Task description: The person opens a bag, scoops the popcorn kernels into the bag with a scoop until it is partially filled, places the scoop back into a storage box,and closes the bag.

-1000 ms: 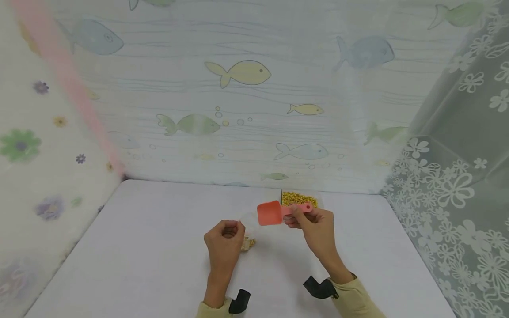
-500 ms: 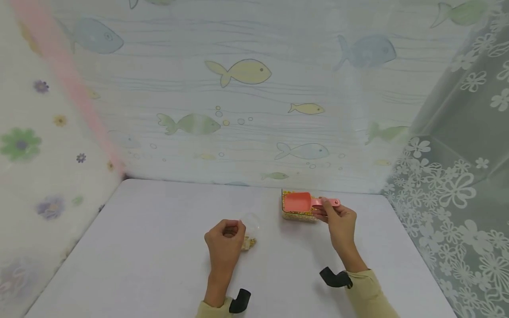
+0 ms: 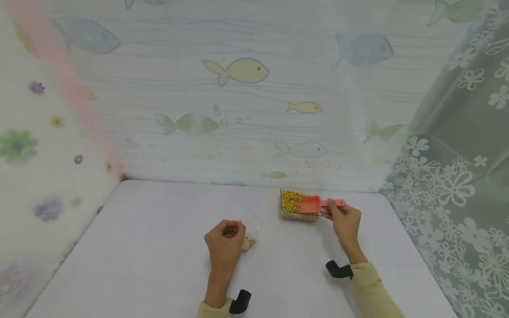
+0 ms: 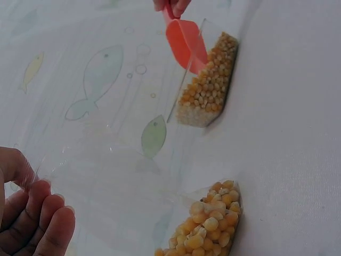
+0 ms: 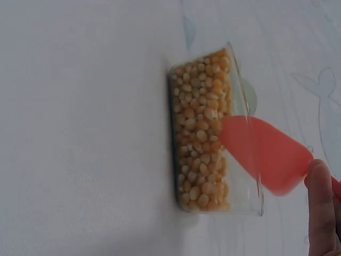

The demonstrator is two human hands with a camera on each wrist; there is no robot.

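Right grip (image 3: 345, 221) pinching the pink scoop (image 3: 311, 204) by its handle, bowl dipped into the clear tub of corn kernels (image 3: 292, 207) at the bench's (image 3: 159, 247) far edge. Left grip (image 3: 224, 240) curled round a small clear cup (image 3: 249, 232), kernels inside, mid-bench.

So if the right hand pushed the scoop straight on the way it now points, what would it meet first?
Most likely the yellow corn kernels in the clear rectangular container: the right hand holds the pink plastic scoop with its mouth in the open top, aimed at them, though depth is uncertain.
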